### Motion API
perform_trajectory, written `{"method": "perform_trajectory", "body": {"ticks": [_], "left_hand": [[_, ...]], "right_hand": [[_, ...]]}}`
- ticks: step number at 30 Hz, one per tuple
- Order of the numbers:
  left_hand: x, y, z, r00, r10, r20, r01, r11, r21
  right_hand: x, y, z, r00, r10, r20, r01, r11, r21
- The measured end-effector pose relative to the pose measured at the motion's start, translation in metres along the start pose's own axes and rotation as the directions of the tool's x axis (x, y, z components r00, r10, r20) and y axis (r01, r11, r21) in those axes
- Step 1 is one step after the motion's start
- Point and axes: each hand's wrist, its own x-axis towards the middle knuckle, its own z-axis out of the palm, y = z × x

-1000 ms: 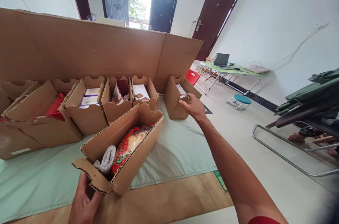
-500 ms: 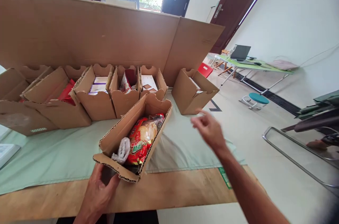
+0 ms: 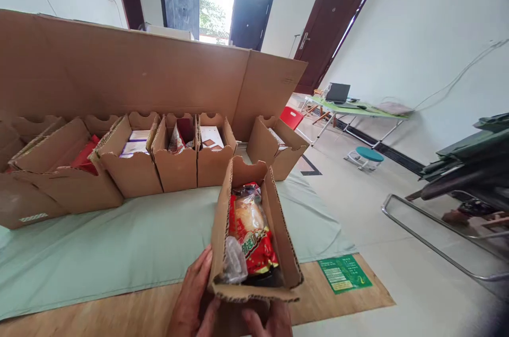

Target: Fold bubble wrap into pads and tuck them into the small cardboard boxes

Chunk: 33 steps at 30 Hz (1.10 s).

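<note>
A cardboard box (image 3: 284, 220) with an open top and notched ends is held between my two hands near the table's front edge. Inside it lie a red snack packet (image 3: 258, 249) with a clear window and a crumpled clear plastic wrapper (image 3: 234, 261). My left hand (image 3: 194, 294) grips the box's near left corner, thumb at the front. My right hand (image 3: 274, 321) is at the near end, low down, partly hidden beneath the rim. Beyond the box, a gap separates the row of cardboard boxes (image 3: 178, 172) from a single box (image 3: 258, 140) on the right.
A tall cardboard panel (image 3: 159, 77) stands behind the boxes. Pale green cloth (image 3: 159, 236) covers most of the wooden table (image 3: 131, 308), with a green printed sheet (image 3: 345, 273) at its right corner. A blue-topped stool (image 3: 369, 154) and metal frame (image 3: 421, 236) stand right.
The box has moved right and turned to point away from me. My right hand has come from the open air on the right to the box's near end.
</note>
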Motion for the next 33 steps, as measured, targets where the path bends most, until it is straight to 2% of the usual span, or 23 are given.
{"method": "perform_trajectory", "body": {"ticks": [3,5,9,13,16,18,20,23,25,27,30,33], "left_hand": [[0.028,0.007,0.018,0.995,0.083,0.063,-0.082,0.996,-0.022],[0.046,0.009,0.024,0.984,0.152,0.095,-0.150,0.988,-0.028],[0.074,0.002,0.034,0.973,0.202,0.108,-0.202,0.979,-0.006],[0.111,-0.013,0.050,0.986,0.114,0.123,-0.111,0.993,-0.034],[0.149,-0.024,0.062,0.986,0.022,0.165,-0.011,0.998,-0.064],[0.172,-0.031,0.068,0.984,-0.065,0.167,0.069,0.997,-0.020],[0.184,-0.038,0.071,0.979,-0.148,0.140,0.143,0.989,0.045],[0.178,-0.048,0.069,0.970,-0.194,0.147,0.184,0.980,0.080],[0.164,-0.054,0.067,0.970,-0.167,0.176,0.156,0.985,0.075],[0.152,-0.058,0.064,0.973,-0.145,0.180,0.134,0.988,0.070],[0.145,-0.063,0.063,0.972,-0.182,0.148,0.177,0.983,0.044],[0.147,-0.064,0.064,0.962,-0.225,0.155,0.227,0.974,0.009]], "right_hand": [[0.012,0.032,-0.019,0.995,-0.016,-0.098,0.006,0.995,-0.101],[0.027,0.043,-0.026,0.992,-0.034,-0.118,0.020,0.993,-0.120],[0.073,0.038,-0.031,0.989,-0.107,-0.098,0.096,0.989,-0.113],[0.137,0.030,-0.033,0.984,-0.169,-0.057,0.166,0.985,-0.056],[0.181,0.043,-0.029,0.985,-0.175,-0.011,0.173,0.982,-0.068],[0.199,0.055,-0.025,0.990,-0.136,-0.026,0.133,0.985,-0.112],[0.204,0.064,-0.022,0.992,-0.099,-0.074,0.086,0.985,-0.152],[0.191,0.066,-0.020,0.991,-0.096,-0.098,0.075,0.976,-0.202],[0.178,0.057,-0.019,0.991,-0.131,-0.007,0.126,0.966,-0.226],[0.172,0.045,-0.014,0.973,-0.181,0.144,0.210,0.952,-0.224],[0.182,0.030,-0.002,0.924,-0.215,0.318,0.301,0.919,-0.255],[0.206,0.030,0.011,0.919,-0.176,0.354,0.301,0.891,-0.340]]}}
